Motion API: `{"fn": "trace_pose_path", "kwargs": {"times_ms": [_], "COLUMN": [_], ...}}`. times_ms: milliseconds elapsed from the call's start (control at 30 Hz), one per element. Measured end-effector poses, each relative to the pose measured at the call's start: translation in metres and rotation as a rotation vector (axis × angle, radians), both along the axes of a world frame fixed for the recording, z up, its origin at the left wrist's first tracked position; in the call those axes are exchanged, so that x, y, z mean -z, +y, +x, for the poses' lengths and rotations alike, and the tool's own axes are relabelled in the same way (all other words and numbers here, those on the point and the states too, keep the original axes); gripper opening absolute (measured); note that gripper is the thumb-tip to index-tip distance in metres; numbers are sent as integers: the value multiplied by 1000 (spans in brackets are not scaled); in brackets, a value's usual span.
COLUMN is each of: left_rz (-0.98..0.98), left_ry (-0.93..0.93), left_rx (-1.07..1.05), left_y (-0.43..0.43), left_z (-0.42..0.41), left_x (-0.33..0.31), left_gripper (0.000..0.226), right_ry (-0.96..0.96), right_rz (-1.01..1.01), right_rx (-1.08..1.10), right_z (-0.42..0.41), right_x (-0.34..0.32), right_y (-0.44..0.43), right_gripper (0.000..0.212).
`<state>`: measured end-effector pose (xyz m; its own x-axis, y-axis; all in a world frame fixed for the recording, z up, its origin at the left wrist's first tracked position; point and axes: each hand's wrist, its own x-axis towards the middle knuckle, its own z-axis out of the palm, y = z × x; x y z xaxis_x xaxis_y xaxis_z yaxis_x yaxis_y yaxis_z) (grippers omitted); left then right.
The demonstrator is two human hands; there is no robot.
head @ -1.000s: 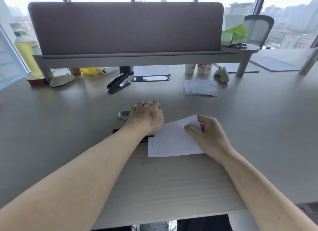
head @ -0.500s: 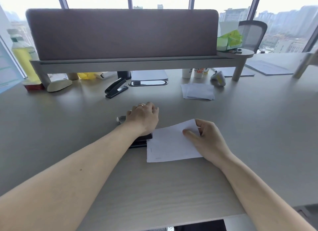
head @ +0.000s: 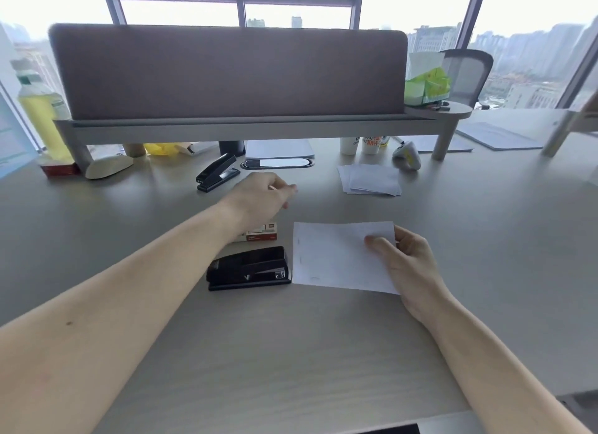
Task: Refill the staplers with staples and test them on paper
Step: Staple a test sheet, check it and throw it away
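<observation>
A black stapler (head: 249,268) lies closed on the desk in front of me, its mouth facing a white sheet of paper (head: 339,255). Two staples show along the sheet's left edge. My right hand (head: 407,258) pinches the sheet's right edge. My left hand (head: 262,197) hovers above the desk beyond the stapler, fingers loosely apart and holding nothing. A small box of staples (head: 262,233) sits partly under my left wrist. A second black stapler (head: 216,173) stands half open farther back.
A stack of paper slips (head: 370,179) lies at the back right. A raised shelf with a fabric screen (head: 226,74) spans the back of the desk, with a yellow bottle (head: 40,110) at left and a green tissue pack (head: 427,84) at right.
My left hand has lifted off the near stapler and moved back toward the far stapler. The sheet has come out of the stapler's mouth, still held by my right hand.
</observation>
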<state>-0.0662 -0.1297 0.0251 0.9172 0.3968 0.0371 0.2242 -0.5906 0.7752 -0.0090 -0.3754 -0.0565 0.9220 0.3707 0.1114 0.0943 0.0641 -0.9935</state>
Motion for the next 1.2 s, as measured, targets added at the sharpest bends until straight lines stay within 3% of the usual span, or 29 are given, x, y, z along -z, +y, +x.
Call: {"fn": "trace_pose_path", "kwargs": {"times_ms": [167,400,700,1067,1200], "left_rz": [-150,-246,-207,-166,18], "left_ry": [62,19,19,-61,22], "left_rx": [46,69,89,8,25], "left_y": [-15,-21,-3,24,27], "left_z": [-18,-31,-34,-43,-50], "left_x": [9,17,21,26,28], "left_gripper": [37,17,21,12,11], "right_ry": [23,19,-1,-49,-100], "right_rz": [69,82,119,45,-34], "right_rx": [83,81,118,93,85], "right_z": [2,2,6,9,7], "right_x": [0,3,5,9,12], "right_y": [2,3,7,9,10], "right_gripper": [22,17,5,14,14]}}
